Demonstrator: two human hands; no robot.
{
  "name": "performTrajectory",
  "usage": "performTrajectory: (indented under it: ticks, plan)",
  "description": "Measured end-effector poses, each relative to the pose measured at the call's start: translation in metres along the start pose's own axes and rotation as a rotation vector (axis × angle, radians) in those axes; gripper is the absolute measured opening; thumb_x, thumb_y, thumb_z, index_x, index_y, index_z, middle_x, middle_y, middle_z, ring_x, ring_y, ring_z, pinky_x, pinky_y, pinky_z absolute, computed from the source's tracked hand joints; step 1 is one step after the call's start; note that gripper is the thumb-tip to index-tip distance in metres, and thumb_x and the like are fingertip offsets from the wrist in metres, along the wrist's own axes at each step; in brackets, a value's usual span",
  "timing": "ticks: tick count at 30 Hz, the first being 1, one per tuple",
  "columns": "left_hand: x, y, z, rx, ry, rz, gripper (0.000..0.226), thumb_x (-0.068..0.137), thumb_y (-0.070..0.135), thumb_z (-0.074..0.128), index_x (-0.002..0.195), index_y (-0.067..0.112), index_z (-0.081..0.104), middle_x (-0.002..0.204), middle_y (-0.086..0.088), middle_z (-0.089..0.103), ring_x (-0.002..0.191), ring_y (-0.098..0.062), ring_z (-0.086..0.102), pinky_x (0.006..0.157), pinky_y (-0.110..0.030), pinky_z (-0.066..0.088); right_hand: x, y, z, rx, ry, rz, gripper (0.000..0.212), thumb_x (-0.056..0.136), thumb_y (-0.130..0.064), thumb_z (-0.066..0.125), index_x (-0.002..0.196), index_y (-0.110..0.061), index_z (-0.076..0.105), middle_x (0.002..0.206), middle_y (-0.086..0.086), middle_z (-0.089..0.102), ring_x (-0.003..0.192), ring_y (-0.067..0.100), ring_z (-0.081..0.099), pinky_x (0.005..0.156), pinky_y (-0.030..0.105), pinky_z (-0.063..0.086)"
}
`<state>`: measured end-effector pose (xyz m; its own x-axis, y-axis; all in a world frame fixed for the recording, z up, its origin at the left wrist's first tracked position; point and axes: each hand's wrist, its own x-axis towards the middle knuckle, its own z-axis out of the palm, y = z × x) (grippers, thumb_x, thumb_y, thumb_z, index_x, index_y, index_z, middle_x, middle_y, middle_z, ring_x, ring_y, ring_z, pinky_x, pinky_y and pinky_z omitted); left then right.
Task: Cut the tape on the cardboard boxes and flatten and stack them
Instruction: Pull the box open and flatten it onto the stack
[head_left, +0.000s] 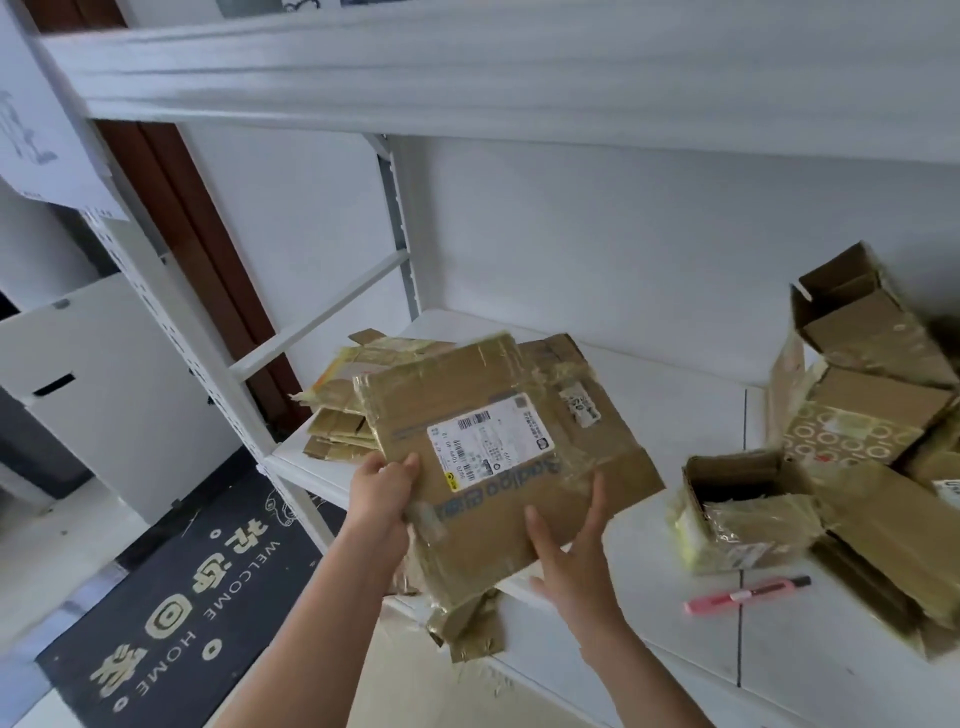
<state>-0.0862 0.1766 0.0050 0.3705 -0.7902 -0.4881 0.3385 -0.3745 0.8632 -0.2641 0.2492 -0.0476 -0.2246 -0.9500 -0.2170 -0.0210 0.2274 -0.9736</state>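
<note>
A flattened cardboard box (493, 452) with a white shipping label and glossy tape hangs tilted above the white shelf (675, 405). My left hand (382, 488) grips its left edge, thumb on top. My right hand (569, 545) holds its near right edge, fingers spread against the top face. Beneath and behind it lies a stack of flattened boxes (343, 410) at the shelf's left end. A pink utility knife (745, 594) lies on the shelf to the right, apart from both hands.
Several unflattened taped boxes (857, 415) are piled at the right; one open box (737, 509) stands nearest. An upper shelf (467, 78) runs overhead. A white perforated upright (182, 332) stands left. A dark welcome mat (182, 587) lies on the floor.
</note>
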Motion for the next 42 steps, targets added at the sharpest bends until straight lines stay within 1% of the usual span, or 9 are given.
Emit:
performTrajectory:
  ticks: [4, 11, 15, 20, 25, 28, 34, 38, 42]
  plan:
    - [-0.005, -0.022, 0.006, -0.074, -0.071, -0.117, 0.022, 0.093, 0.0, 0.059, 0.115, -0.004, 0.058, 0.096, -0.015, 0.07, 0.085, -0.029, 0.068, 0.07, -0.037, 0.054, 0.026, -0.02, -0.016, -0.11, 0.167, -0.074, 0.088, 0.09, -0.001, 0.065, 0.154, -0.035, 0.017, 0.15, 0.004, 0.042, 0.114, 0.023, 0.059, 0.089, 0.021, 0.05]
    - [0.037, -0.045, 0.013, 0.112, 0.12, -0.152, 0.076, 0.082, 0.006, 0.075, 0.139, 0.02, 0.026, 0.112, -0.012, 0.05, 0.088, -0.024, 0.058, 0.082, -0.042, 0.057, 0.08, -0.02, -0.038, -0.409, 0.288, -0.098, 0.064, 0.091, 0.008, 0.055, 0.147, -0.02, 0.044, 0.148, 0.01, 0.046, 0.126, 0.027, 0.053, 0.095, 0.03, 0.044]
    - [0.066, -0.069, 0.033, 0.354, 0.056, -0.005, 0.056, 0.079, 0.005, 0.075, 0.12, 0.017, 0.04, 0.115, -0.007, 0.054, 0.093, -0.021, 0.058, 0.07, -0.03, 0.053, 0.109, -0.008, -0.036, -0.462, 0.348, -0.056, 0.065, 0.09, 0.01, 0.053, 0.148, -0.018, 0.043, 0.141, 0.011, 0.051, 0.078, 0.015, 0.054, 0.078, 0.025, 0.04]
    - [0.108, -0.07, 0.022, 0.564, 0.107, 0.099, 0.039, 0.082, 0.001, 0.064, 0.118, 0.01, 0.049, 0.118, -0.009, 0.049, 0.076, -0.015, 0.052, 0.038, -0.014, 0.036, 0.158, 0.007, -0.022, -0.519, 0.308, 0.023, 0.06, 0.092, 0.005, 0.054, 0.146, -0.018, 0.046, 0.111, 0.01, 0.059, 0.07, 0.02, 0.054, 0.064, 0.022, 0.042]
    - [0.118, -0.067, -0.015, 0.708, 0.225, 0.113, 0.028, 0.085, 0.003, 0.061, 0.099, 0.016, 0.041, 0.11, -0.009, 0.047, 0.076, -0.018, 0.053, 0.048, -0.023, 0.036, 0.16, 0.017, 0.017, -0.477, 0.202, -0.011, 0.061, 0.089, 0.006, 0.054, 0.145, -0.016, 0.047, 0.123, 0.015, 0.061, 0.083, 0.025, 0.06, 0.086, 0.033, 0.053]
    - [0.113, -0.069, -0.024, 0.749, 0.227, 0.134, 0.027, 0.089, 0.005, 0.061, 0.099, 0.018, 0.04, 0.108, -0.006, 0.044, 0.079, -0.021, 0.055, 0.056, -0.029, 0.045, 0.142, 0.021, 0.018, -0.4, 0.244, -0.041, 0.066, 0.086, 0.013, 0.053, 0.145, -0.017, 0.048, 0.133, 0.014, 0.057, 0.068, 0.008, 0.054, 0.068, 0.012, 0.051]
    - [0.107, -0.071, 0.01, 0.768, 0.101, 0.365, 0.029, 0.091, 0.004, 0.061, 0.105, 0.019, 0.041, 0.115, 0.001, 0.04, 0.09, -0.015, 0.045, 0.077, -0.026, 0.037, 0.141, 0.024, -0.011, -0.399, 0.372, -0.055, 0.067, 0.086, 0.016, 0.053, 0.145, -0.015, 0.047, 0.141, 0.012, 0.053, 0.087, 0.01, 0.053, 0.074, 0.005, 0.035]
    - [0.11, -0.087, 0.014, 1.314, 0.207, 0.637, 0.063, 0.086, 0.005, 0.058, 0.14, 0.011, 0.026, 0.133, -0.009, 0.028, 0.115, -0.026, 0.037, 0.096, -0.035, 0.04, 0.156, 0.031, -0.009, -0.613, 0.044, -0.036, 0.065, 0.097, -0.008, 0.057, 0.154, -0.013, 0.027, 0.158, 0.011, 0.029, 0.144, 0.023, 0.031, 0.113, 0.023, 0.024]
    - [0.117, -0.093, 0.016, 1.581, -0.056, 0.959, 0.084, 0.08, 0.002, 0.058, 0.154, 0.019, 0.022, 0.158, -0.004, 0.014, 0.144, -0.033, 0.012, 0.12, -0.046, 0.012, 0.167, 0.036, -0.012, -0.984, -0.22, -0.085, 0.088, 0.095, -0.044, 0.058, 0.158, -0.019, 0.001, 0.165, 0.01, -0.005, 0.151, 0.027, 0.001, 0.119, 0.037, 0.012]
